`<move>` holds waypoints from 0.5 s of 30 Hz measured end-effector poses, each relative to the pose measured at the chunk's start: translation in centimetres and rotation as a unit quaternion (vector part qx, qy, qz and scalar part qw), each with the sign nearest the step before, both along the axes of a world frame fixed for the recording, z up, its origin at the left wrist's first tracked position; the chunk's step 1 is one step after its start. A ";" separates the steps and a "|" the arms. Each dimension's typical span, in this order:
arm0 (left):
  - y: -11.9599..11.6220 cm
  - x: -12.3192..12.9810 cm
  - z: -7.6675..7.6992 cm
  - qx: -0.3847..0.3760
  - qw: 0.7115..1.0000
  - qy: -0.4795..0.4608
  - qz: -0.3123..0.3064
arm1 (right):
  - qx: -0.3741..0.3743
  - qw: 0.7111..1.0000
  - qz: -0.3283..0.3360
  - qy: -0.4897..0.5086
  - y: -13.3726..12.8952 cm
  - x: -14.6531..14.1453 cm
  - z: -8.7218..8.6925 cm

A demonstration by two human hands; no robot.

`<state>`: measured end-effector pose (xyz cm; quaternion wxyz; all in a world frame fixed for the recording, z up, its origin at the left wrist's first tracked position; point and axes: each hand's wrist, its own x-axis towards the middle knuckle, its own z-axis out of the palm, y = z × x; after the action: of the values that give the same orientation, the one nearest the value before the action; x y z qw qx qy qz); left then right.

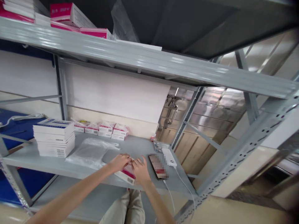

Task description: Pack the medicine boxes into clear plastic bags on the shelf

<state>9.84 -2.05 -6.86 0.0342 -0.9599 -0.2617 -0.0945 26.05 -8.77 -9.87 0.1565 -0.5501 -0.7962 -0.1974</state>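
A pink and white box (125, 178) lies at the front edge of the grey shelf, partly covered by my hands. My left hand (121, 163) is over its far side, with fingers bent and pressed together. Close beside it, my right hand (139, 169) is over the box's right end, its thumb and fingers curled in towards the left fingertips. What the fingertips pinch is too small to make out; it may be thin clear plastic. Left of the box lies a stack of clear plastic bags (90, 153), flat on the shelf.
A pile of white boxes (54, 137) stands at left. Several bagged pink and white boxes (107, 129) line the back. To the right lie a phone (157, 166) and a white power bank (169, 157) with cables. An upper shelf beam (140, 59) crosses overhead, holding more boxes.
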 end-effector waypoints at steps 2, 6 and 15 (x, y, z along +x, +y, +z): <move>0.3 -0.5 0.3 0.001 1.000 0.002 0.007 | 0.022 1.000 0.001 0.001 0.2 -0.1 0.5; 1.0 -1.8 1.3 0.005 1.000 -0.001 0.023 | 0.039 0.999 0.015 0.007 1.0 -1.0 2.0; 4.1 -6.3 5.1 0.033 0.997 -0.022 0.067 | 0.005 0.998 0.044 0.049 5.0 -4.7 7.3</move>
<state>3.56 2.07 -1.79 0.0665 -0.9361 -0.3231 -0.1222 21.35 -3.80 -2.56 0.2065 -0.5229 -0.8099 -0.1671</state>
